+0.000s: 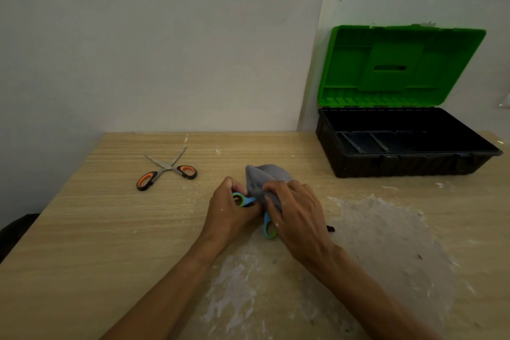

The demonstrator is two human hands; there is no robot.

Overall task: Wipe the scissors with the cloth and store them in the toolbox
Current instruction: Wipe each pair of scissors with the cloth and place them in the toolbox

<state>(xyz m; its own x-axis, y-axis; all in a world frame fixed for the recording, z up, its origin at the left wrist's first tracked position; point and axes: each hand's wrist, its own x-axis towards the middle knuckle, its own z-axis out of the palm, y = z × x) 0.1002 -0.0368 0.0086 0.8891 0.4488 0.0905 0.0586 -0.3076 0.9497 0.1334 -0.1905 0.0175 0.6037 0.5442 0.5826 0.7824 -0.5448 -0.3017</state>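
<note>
Grey cloth (263,178) bunched over the blue scissors (244,199); your right hand (299,215) grips it, fingers curled. Your left hand (230,211) clutches one handle loop.

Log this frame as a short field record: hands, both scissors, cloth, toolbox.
left hand: grips one handle loop of the blue-green scissors
right hand: holds the grey cloth wrapped over their blades, which are hidden
orange-black scissors: lying open on the table, far left, untouched
toolbox: open, green lid up, at the back right; no scissors visible inside
table: wooden, white smears near the hands
</note>
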